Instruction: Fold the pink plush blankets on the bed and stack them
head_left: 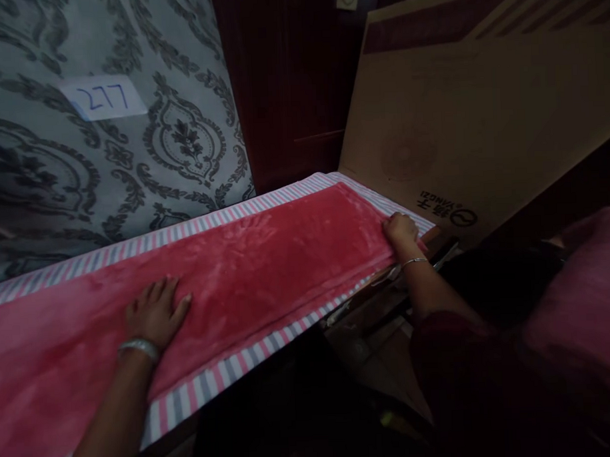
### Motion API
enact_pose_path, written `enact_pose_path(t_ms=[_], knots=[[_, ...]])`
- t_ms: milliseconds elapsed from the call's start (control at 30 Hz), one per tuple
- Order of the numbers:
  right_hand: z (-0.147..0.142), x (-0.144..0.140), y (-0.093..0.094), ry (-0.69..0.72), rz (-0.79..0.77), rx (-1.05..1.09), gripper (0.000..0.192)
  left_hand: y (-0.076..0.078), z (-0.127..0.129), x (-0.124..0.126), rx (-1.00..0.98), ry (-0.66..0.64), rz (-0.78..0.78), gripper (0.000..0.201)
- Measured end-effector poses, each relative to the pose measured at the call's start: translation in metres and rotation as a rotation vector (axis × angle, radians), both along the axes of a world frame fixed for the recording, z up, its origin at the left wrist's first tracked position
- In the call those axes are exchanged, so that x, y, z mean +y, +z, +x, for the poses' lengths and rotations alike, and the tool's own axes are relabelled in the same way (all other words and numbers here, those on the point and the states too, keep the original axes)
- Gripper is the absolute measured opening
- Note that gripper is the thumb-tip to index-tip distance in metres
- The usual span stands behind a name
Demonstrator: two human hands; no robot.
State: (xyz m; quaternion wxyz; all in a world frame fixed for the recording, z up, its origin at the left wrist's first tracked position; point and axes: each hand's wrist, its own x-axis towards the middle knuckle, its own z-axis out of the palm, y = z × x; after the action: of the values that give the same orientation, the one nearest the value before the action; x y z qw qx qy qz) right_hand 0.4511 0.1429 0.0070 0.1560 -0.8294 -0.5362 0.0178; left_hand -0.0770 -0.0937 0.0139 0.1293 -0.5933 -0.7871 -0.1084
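Her left hand (pixel 155 314) lies flat, fingers spread, on one red plush blanket (pixel 246 264) near the table's front edge. Her right hand (pixel 401 230) pinches its far corner. One striped cloth (pixel 191 392) lies underneath; one cardboard sheet (pixel 471 109) leans behind.

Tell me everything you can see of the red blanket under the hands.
The red blanket looks plush and fleecy, folded into a long flat strip lying on a pink, grey and white striped sheet that shows along both long edges. The left hand rests flat on it, fingers spread; the right hand grips its far end by a cardboard box. Faint smoothing marks show in the nap.
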Motion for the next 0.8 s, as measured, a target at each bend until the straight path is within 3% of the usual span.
enact_pose_path(t_ms=[100, 200, 300, 400, 567, 700, 800], knots=[[-0.008, -0.019, -0.004, 0.090, 0.211, -0.018, 0.048, 0.014, 0.015, -0.007, -0.089, -0.083, -0.016, 0.051], [-0.026, -0.046, -0.012, 0.313, 0.399, 0.023, 0.040, 0.021, 0.053, -0.015, -0.140, -0.257, -0.036, 0.052], [-0.052, -0.084, -0.028, 0.671, 0.492, 0.055, 0.043, 0.016, 0.105, -0.025, -0.134, -0.476, -0.149, 0.053], [-0.066, -0.123, -0.050, 0.928, 0.454, 0.003, 0.047, 0.000, 0.148, -0.037, -0.102, -0.503, -0.257, 0.057], [-0.059, -0.151, -0.069, 0.891, 0.388, -0.043, 0.048, -0.021, 0.170, -0.059, -0.093, -0.423, -0.195, 0.058], [-0.085, -0.155, -0.054, 0.847, 0.395, -0.004, 0.051, -0.013, 0.163, -0.069, -0.185, -0.461, -0.200, 0.054], [-0.124, -0.164, -0.043, 0.970, 0.385, -0.014, 0.054, -0.003, 0.146, -0.075, -0.185, -0.356, -0.123, 0.052]])
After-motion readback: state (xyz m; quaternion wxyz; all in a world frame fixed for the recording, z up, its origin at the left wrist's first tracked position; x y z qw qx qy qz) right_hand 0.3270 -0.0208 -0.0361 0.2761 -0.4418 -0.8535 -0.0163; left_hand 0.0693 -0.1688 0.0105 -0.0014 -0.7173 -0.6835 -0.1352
